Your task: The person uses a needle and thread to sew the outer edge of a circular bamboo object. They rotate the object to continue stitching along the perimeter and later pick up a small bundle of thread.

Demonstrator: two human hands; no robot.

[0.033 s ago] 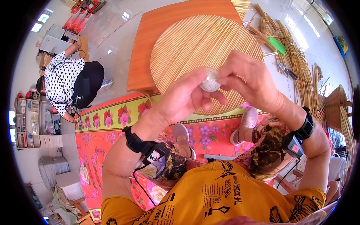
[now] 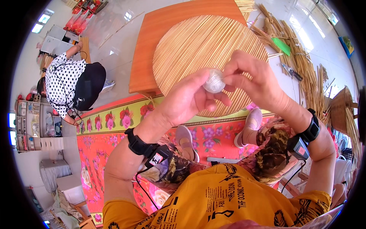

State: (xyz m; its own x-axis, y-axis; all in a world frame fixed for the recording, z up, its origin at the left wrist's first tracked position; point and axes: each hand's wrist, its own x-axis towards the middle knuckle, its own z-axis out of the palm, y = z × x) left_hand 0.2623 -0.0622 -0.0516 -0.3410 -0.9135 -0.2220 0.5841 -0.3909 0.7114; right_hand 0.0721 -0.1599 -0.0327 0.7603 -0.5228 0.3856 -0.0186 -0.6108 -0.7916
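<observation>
A small ball of pale thread (image 2: 214, 81) sits in my left hand (image 2: 187, 93), held between the thumb and the curled fingers. Close against its right side, my right hand (image 2: 251, 78) is pinched, thumb and forefinger together, at the ball's edge. Whatever strand lies in that pinch is too fine to make out. Both hands are raised over the near part of a round mat of straw-coloured stalks (image 2: 198, 45), laid side by side. Beneath the mat is an orange-brown wooden board (image 2: 146, 57).
Bundles of dry stalks (image 2: 301, 61) lie on the floor at right, with pruning shears (image 2: 292, 71) and a green sheet (image 2: 281, 45) among them. A woven basket (image 2: 341, 108) stands farther right. A floral red cloth (image 2: 103, 160) spreads below. A person in a dotted shirt (image 2: 63, 80) is at left.
My right hand has shifted very slightly at the ball of thread, its fingertips turning a little. The ball and my left hand stay almost in place.
</observation>
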